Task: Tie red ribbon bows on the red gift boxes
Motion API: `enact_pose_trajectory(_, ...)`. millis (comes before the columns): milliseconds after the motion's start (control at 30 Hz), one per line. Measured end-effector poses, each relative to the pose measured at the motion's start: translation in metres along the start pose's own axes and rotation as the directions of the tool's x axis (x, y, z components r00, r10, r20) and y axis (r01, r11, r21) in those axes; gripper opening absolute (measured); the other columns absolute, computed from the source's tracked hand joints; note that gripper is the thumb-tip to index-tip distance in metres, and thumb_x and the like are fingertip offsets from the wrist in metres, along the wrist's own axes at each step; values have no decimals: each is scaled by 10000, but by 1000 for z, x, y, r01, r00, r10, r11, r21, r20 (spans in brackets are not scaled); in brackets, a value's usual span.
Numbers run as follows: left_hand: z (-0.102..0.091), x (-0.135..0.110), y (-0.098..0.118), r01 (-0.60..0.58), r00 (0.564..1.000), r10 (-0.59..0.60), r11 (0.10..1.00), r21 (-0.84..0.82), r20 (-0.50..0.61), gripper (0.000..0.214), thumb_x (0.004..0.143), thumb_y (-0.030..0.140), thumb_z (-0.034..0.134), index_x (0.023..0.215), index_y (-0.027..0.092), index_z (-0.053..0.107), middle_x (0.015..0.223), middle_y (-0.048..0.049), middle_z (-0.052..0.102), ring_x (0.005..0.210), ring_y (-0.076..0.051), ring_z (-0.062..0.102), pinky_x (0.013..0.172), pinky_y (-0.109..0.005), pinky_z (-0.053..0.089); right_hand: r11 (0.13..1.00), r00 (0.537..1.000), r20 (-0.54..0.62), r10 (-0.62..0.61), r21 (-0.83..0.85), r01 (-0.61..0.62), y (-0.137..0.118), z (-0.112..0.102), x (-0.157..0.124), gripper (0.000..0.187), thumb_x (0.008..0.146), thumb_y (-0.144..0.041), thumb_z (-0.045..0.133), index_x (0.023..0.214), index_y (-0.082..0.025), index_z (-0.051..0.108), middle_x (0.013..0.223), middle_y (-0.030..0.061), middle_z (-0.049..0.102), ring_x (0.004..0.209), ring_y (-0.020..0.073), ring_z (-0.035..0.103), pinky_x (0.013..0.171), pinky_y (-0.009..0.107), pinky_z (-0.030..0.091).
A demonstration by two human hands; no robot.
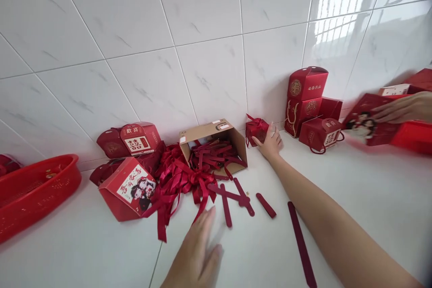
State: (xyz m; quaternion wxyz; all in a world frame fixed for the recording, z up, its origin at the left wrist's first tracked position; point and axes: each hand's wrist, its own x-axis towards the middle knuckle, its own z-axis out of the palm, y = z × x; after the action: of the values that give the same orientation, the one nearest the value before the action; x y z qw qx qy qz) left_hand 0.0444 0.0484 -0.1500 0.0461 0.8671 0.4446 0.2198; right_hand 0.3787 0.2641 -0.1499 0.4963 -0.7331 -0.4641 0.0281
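My right hand (272,143) reaches to the foot of the wall, beside a small red gift box (257,129) with a ribbon bow on top. Its fingers are spread, and the thumb lies against the box's front. In the foreground my left hand (199,247) is open and slightly blurred, its fingers stretched towards loose dark red ribbons (184,182). Between the hands lie several dark red strap strips (227,207). A cardboard box (240,148) on its side holds more of these strips.
A red plastic basket (40,189) stands at the left, near red printed boxes (126,189). On the right, red boxes (307,99) are stacked by the tiled wall. Another person's hand (405,107) holds a blurred red printed box (361,121) at the far right.
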Motion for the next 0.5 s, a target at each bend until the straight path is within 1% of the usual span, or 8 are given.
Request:
enact_pose_trajectory(67,-11,12,-5,121,978,-123,992,-26,-166,557,909,296,451,1427,252,252,1379,-146,474,1262,-297,478,1000,-467,451,1000,1000,-23,-1,-6,0,-2,-11,-15,827,869,-457,475,1493,-102,63,1521,248,69,1387,389,127,1084,556,151)
enact_pose_trajectory(133,-20,34,-18,261,907,-245,965,2,-343,521,893,357,476,1363,184,336,1292,-174,502,1219,-322,478,989,-510,420,999,999,-2,-44,5,44,-7,-22,-35,715,915,-411,379,1478,-65,108,1489,264,171,1361,354,219,1068,519,230)
enact_pose_trajectory(200,-26,64,-33,415,850,-354,906,82,-391,579,877,418,484,1339,95,356,1250,-209,515,1211,-346,455,981,-513,402,989,985,88,-145,35,143,-15,-31,-57,575,947,-390,312,1443,-105,256,1385,217,389,1225,284,435,999,432,361)
enact_pose_trajectory(233,-26,79,-41,501,816,-425,858,115,-392,582,887,431,459,1341,83,351,1220,-200,546,1169,-340,484,949,-501,420,978,967,151,-207,54,201,-19,-34,-67,519,958,-397,299,1411,-145,335,1289,170,498,1092,238,536,932,374,421)
enact_pose_trajectory(267,-25,93,-47,537,799,-455,834,126,-393,559,897,437,439,1332,93,375,1179,-179,586,1116,-346,507,904,-504,436,965,942,211,-262,70,253,-23,-35,-76,493,959,-418,315,1382,-177,388,1180,124,574,953,199,590,860,326,458)
enact_pose_trajectory(333,-20,115,-59,571,784,-479,806,157,-394,436,910,409,417,1234,131,504,1130,-155,629,1074,-370,503,859,-536,425,943,891,311,-332,74,326,-30,-34,-87,500,922,-487,424,1330,-201,458,997,66,637,765,159,600,741,277,480)
enact_pose_trajectory(367,-17,123,-63,567,791,-472,804,177,-389,364,911,367,418,1167,155,566,1123,-143,638,1081,-374,488,862,-543,411,938,874,346,-341,57,343,-33,-32,-90,507,894,-510,478,1288,-191,498,930,56,643,724,156,592,704,272,478)
enact_pose_trajectory(500,-7,137,-78,535,825,-432,804,258,-364,281,880,211,435,1028,190,673,1231,-133,580,1163,-376,416,886,-520,385,940,870,415,-267,-87,330,-40,-23,-88,354,930,-460,473,979,-138,614,789,29,621,674,134,578,660,288,478)
